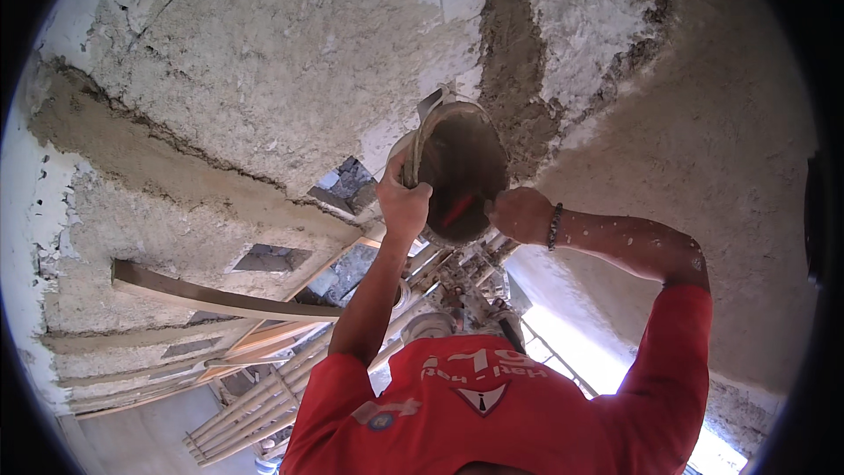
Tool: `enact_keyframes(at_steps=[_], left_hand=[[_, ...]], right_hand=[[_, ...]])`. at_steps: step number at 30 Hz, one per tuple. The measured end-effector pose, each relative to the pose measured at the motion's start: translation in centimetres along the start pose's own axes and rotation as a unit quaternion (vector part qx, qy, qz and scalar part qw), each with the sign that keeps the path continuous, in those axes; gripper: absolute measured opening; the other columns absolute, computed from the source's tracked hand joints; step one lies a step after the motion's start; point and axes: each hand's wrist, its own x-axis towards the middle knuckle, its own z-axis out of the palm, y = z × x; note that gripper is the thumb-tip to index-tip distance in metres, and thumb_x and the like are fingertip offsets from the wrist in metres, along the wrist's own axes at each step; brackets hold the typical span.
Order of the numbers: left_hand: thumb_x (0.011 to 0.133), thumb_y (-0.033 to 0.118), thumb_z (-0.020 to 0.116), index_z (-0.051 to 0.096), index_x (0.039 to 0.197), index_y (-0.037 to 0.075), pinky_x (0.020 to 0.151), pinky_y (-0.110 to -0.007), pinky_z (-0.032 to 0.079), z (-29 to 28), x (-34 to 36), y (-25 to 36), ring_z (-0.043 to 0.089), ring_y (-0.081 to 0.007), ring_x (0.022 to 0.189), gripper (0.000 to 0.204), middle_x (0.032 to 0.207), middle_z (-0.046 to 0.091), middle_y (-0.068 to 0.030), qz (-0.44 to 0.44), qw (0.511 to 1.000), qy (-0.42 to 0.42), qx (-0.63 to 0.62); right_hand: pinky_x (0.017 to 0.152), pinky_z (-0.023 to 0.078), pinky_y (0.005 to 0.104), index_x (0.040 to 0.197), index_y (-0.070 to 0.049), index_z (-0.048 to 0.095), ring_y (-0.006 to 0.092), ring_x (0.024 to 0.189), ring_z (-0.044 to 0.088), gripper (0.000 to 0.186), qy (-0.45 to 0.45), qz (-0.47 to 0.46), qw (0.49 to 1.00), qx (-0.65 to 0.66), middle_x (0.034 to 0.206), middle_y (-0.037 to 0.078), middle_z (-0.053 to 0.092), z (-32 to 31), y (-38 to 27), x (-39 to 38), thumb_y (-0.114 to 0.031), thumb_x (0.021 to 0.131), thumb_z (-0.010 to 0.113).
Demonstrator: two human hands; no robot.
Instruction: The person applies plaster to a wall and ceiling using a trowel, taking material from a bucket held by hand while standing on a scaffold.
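Note:
My left hand [403, 202] grips the rim of a round, mortar-stained container [462, 158] at the centre, thumb over its edge. A grey, flat metal piece [431, 101] sticks up at the container's top. My right hand [519, 215] is closed at the container's right side; I cannot make out whether it holds the rim or something inside. The container's inside is dark, with a reddish patch low in it. Around it is rough plaster [290, 53] with a brown band of fresher mortar [514, 44] beside the container.
A long board [202, 293] crosses the left side, near small rectangular recesses [268, 257]. Bundled bamboo poles [237, 422] and timber lie lower left, behind my red-shirted body. A smooth plastered surface [686, 149] fills the right, with bright openings at lower right.

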Motion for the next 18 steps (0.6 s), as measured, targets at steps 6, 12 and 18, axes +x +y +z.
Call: enact_keyframes(at_steps=[6,12,18], left_hand=[[0.063,-0.007,0.057,0.062,0.115,-0.007,0.076,-0.027,0.050,1.8,-0.4,-0.1,0.061,-0.0131,0.080,0.052,0.093,0.067,-0.0076,-0.021,0.998,0.029,-0.047],[0.063,-0.007,0.056,0.061,0.115,-0.008,0.083,-0.029,0.050,2.6,-1.7,1.3,0.063,-0.0164,0.086,0.052,0.096,0.067,-0.0108,-0.018,0.996,0.066,-0.048],[0.063,-0.007,0.055,0.061,0.115,-0.007,0.086,-0.029,0.049,2.0,-2.9,-0.5,0.062,-0.0161,0.089,0.052,0.100,0.066,-0.0100,-0.046,0.993,0.037,-0.107]], right_hand=[[0.061,0.057,0.0375,0.087,-0.004,0.070,0.0260,0.078,0.068,0.019,0.081,0.124,0.982,-0.119,0.079,0.009,0.066,-1.4,-1.0,3.7,-0.019,0.085,0.059],[0.064,0.057,0.0407,0.091,-0.007,0.074,0.0280,0.081,0.070,0.020,-0.076,0.046,0.996,-0.023,0.078,0.009,0.068,1.8,-1.5,1.8,-0.017,0.085,0.058],[0.063,0.057,0.0419,0.086,-0.007,0.073,0.0296,0.078,0.071,0.018,-0.058,0.027,0.997,0.036,0.078,0.011,0.069,-5.0,-0.5,1.7,-0.012,0.083,0.057]])
